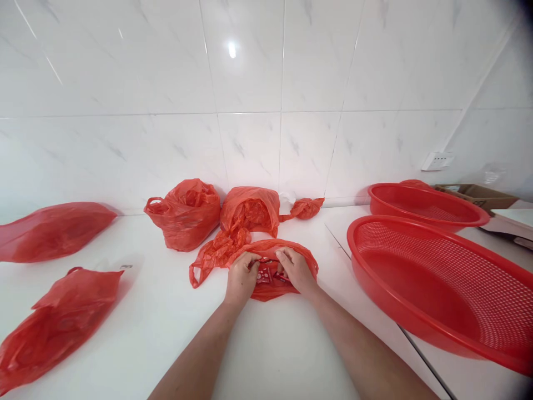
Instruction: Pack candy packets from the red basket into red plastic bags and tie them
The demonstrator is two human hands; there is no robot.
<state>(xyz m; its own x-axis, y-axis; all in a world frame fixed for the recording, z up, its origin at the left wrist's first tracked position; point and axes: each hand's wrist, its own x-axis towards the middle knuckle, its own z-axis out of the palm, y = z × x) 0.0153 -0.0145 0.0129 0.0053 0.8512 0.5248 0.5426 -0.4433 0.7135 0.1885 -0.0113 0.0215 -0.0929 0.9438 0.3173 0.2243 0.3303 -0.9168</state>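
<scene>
Between my hands lies a red plastic bag (278,292) on the white table, its mouth spread open. Inside show small red packets (264,275) with white dots, partly covered by plastic and fingers. My left hand (242,276) is closed at the left side of the mouth, thumb and forefinger pinching the plastic. At the right side, my right hand (295,269) is closed too, its fingertips curled into the mouth; what they pinch is hidden. Crumpled red plastic with a loop handle (195,275) touches the bag on the left.
Two stuffed red bags (189,219) (252,206) and a small knotted one (307,208) stand near the tiled wall. Further red bags (58,230) (66,325) lie left. Two red perforated baskets (433,278) (425,203) and a cardboard box (478,194) occupy the right.
</scene>
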